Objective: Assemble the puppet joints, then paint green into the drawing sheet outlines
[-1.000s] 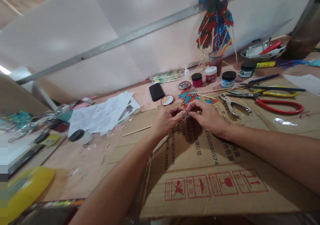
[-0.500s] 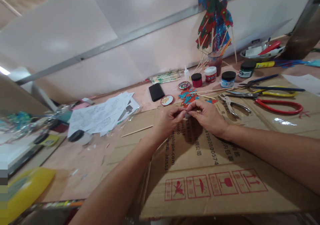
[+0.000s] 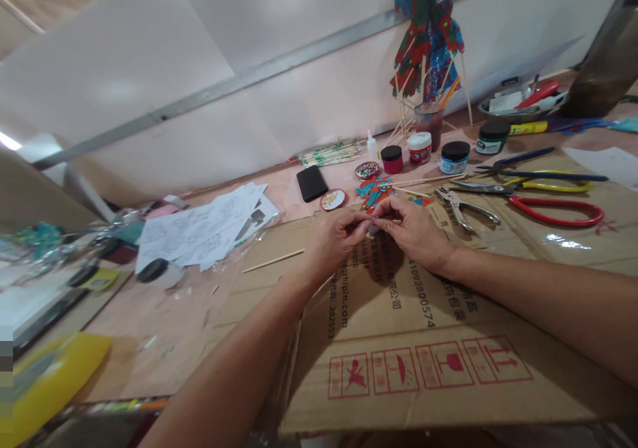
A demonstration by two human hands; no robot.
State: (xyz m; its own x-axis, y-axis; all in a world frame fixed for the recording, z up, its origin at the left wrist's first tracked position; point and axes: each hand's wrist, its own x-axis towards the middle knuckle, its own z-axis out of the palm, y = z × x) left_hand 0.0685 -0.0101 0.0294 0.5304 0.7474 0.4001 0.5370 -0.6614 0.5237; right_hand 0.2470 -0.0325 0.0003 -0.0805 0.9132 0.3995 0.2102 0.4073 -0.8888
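Note:
My left hand and my right hand meet fingertip to fingertip above a flattened cardboard sheet. Both pinch a tiny piece between thumb and fingers; it is too small and too covered to name. Just beyond the fingers lies a blue and red cut-out figure. A thin wooden stick lies on the cardboard to the left of my left hand.
Red-handled scissors, pliers and yellow-handled cutters lie at the right. Paint jars, a black phone, a bead tin and a coloured puppet on sticks stand behind. Drawing sheets lie at the left.

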